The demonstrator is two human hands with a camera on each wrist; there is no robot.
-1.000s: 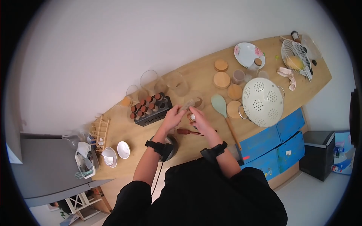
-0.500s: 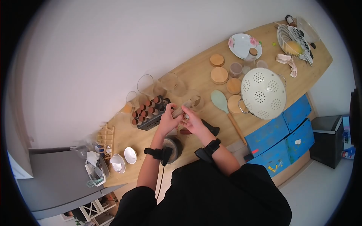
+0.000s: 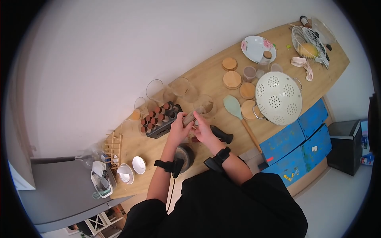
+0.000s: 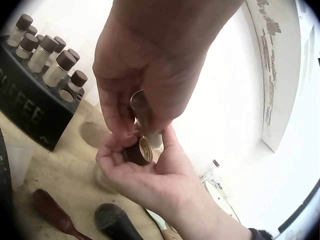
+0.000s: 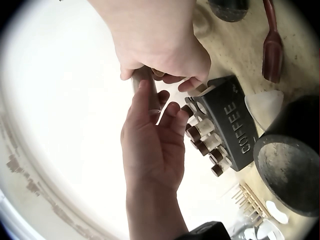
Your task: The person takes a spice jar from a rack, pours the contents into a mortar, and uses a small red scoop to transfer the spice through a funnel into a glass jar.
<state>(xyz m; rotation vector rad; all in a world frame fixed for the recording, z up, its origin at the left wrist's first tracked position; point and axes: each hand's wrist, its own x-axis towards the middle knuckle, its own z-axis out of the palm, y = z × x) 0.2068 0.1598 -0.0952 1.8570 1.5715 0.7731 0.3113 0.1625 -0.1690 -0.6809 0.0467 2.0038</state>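
Observation:
My left hand point(image 3: 177, 129) grips a small glass tube point(image 4: 143, 112) with greyish-brown contents, its thumb along the glass in the right wrist view. My right hand point(image 3: 204, 130) meets it at the other end of the tube. Curled right fingers hold a brown screw cap point(image 4: 135, 152), off the tube, its gold threaded inside showing. Just left of the hands, a black rack point(image 3: 160, 129) lettered COFFEE bears several similar brown-capped tubes. Beyond the fingertips stands a clear glass jar point(image 3: 204, 104). The right hand's grip on the tube is partly hidden.
Below the hands are a dark mortar point(image 5: 287, 160), a red-brown scoop point(image 5: 272, 60) and a black rounded handle point(image 4: 115, 220). A green spoon point(image 3: 232, 105), wooden lids point(image 3: 232, 79) and a white colander point(image 3: 278, 99) lie rightward. White bowls point(image 3: 139, 164) stand left.
The head view has shifted. Both hands and the tube have come nearer the rack and away from the jar, and the black handle beside the right wrist shows more fully.

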